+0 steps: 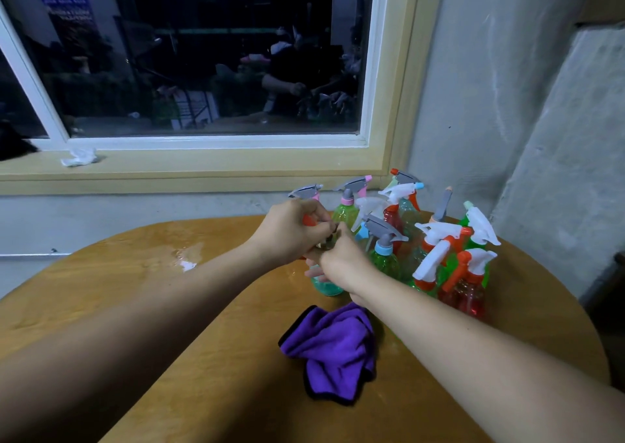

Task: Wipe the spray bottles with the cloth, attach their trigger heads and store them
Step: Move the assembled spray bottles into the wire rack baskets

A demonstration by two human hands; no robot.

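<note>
head view: a rounded wooden worktop stands under a window, close to a grey wall. both forearms reach in from the near edge and meet just past the middle of the worktop.

the left hand has its fingers curled tight around a trigger head. the head's grey top and pink tip stick out above the knuckles, and a bit of orange shows between the fingers. the right hand sits just below and touches the left one, its fingers wrapped around the neck of a teal bottle. that bottle stands upright on the worktop, its lower body showing under the hand. where the head meets the neck is hidden by the fingers.

a purple cloth with a dark hem lies crumpled near the bottle, on its near side, under the right forearm. neither hand touches it.

toward the far right edge a cluster of spray bottles in green and red stands packed together, all with trigger heads on. a wet patch shines toward the far left edge. a crumpled white tissue lies on the window sill.
</note>
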